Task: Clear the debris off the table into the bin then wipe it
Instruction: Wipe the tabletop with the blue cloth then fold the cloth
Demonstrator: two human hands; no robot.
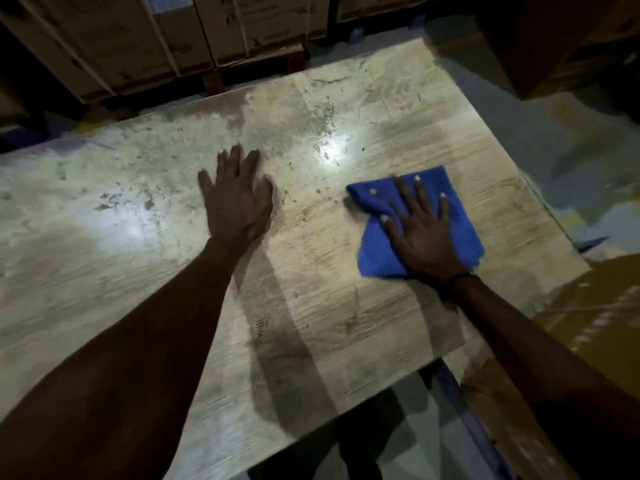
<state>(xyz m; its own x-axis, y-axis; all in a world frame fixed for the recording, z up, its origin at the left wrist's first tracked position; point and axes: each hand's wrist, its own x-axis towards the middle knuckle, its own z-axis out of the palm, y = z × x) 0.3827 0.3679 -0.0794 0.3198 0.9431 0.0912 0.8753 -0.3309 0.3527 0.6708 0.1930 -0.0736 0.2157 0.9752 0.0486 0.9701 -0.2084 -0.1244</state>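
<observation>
A pale wood-grain table point(138, 278) fills most of the view, its top stained and speckled with dark marks. My left hand point(237, 199) lies flat on the table near its middle, fingers straight and spread. To the right, a blue cloth point(375, 251) lies on the table near its right edge. My right hand point(424, 237) presses flat on the cloth with fingers spread. No bin is in view.
Strapped cardboard boxes point(138, 43) stand on a pallet just beyond the table's far edge. A brown cardboard box point(581, 327) sits low at the right, beside the table's near right corner. Grey floor point(519, 126) shows at the right.
</observation>
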